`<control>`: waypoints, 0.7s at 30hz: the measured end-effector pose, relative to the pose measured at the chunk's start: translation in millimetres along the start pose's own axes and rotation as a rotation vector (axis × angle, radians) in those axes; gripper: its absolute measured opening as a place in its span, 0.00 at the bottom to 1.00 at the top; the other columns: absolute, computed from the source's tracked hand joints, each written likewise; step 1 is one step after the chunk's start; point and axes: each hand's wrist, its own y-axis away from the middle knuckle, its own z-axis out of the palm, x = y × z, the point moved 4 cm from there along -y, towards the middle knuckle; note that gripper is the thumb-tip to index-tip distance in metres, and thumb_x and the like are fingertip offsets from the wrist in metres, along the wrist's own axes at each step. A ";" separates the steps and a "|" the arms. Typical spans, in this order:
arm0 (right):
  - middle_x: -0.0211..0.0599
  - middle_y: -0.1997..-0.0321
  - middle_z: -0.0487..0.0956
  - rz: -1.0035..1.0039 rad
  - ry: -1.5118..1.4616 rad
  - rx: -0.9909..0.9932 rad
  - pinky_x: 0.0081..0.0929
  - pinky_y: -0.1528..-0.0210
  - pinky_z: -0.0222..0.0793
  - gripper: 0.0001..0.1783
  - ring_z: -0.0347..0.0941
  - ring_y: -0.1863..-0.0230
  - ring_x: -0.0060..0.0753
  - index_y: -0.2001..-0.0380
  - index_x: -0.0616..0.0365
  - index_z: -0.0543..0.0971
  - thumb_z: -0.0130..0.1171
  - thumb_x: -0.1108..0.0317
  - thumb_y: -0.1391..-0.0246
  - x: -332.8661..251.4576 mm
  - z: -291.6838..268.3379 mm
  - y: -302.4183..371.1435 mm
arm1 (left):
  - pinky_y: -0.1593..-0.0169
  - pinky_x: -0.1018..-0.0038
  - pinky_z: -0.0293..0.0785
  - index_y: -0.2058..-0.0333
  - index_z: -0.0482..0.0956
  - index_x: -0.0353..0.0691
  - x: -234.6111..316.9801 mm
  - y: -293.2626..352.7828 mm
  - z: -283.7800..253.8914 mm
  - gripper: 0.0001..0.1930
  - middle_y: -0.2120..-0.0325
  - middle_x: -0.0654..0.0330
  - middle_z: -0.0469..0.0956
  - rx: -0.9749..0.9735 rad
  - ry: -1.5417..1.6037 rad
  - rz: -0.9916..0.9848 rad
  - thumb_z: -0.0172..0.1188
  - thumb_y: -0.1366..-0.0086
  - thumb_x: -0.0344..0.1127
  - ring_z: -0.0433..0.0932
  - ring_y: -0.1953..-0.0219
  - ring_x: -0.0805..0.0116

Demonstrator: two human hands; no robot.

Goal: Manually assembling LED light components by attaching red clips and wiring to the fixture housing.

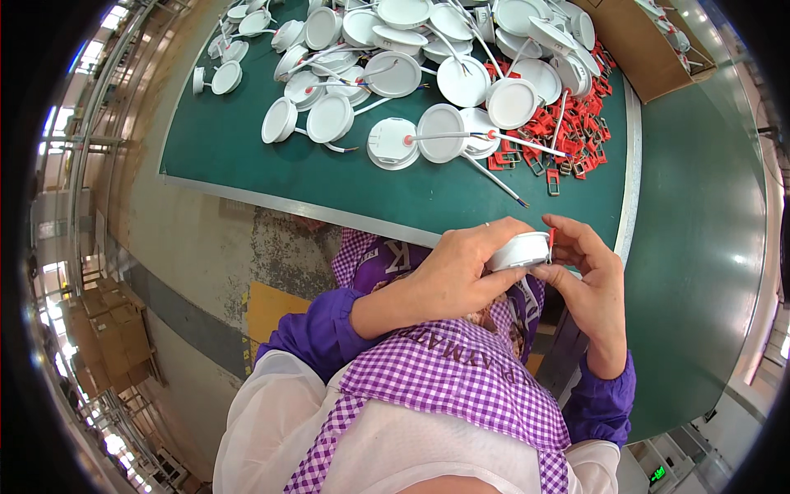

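Between my hands, over the near edge of the green table (395, 193), is a round white LED downlight (520, 252) tilted on its side. My left hand (454, 273) is closed around its left side, thumb below and fingers above. Against the light's right side stands a small red clip (551, 237). My right hand (594, 284) pinches there, its fingertips around the clip and the light's edge. Whether the clip is seated on the light cannot be made out.
Many white downlights (443, 132) with cable tails lie heaped across the table. Beside them, to the right, is a pile of red clips with metal loops (568, 132). An open cardboard box (638, 49) stands at the far right. Stacked cartons (107, 333) are on the floor at left.
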 end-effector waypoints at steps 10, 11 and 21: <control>0.37 0.57 0.79 0.190 -0.247 -0.178 0.18 0.63 0.75 0.24 0.79 0.62 0.22 0.53 0.67 0.76 0.71 0.78 0.55 10.3 3.3 -16.7 | 0.50 0.71 0.74 0.48 0.75 0.36 -10.8 5.3 -7.2 0.22 0.55 0.56 0.79 -0.058 0.144 -0.109 0.66 0.42 0.27 0.78 0.53 0.69; 0.37 0.57 0.79 0.193 -0.244 -0.173 0.18 0.63 0.75 0.24 0.79 0.62 0.22 0.53 0.67 0.76 0.71 0.78 0.55 9.5 3.2 -17.3 | 0.50 0.71 0.74 0.48 0.75 0.36 -9.8 6.0 -9.8 0.22 0.55 0.56 0.79 -0.062 0.148 -0.107 0.66 0.42 0.27 0.78 0.53 0.69; 0.37 0.59 0.81 -0.463 -0.061 0.565 0.21 0.64 0.73 0.20 0.79 0.67 0.25 0.50 0.67 0.76 0.62 0.66 0.42 -91.2 -144.6 -103.8 | 0.44 0.66 0.68 0.43 0.71 0.36 -26.8 5.5 -129.6 0.31 0.46 0.50 0.73 0.634 -0.774 0.114 0.68 0.47 0.29 0.71 0.44 0.58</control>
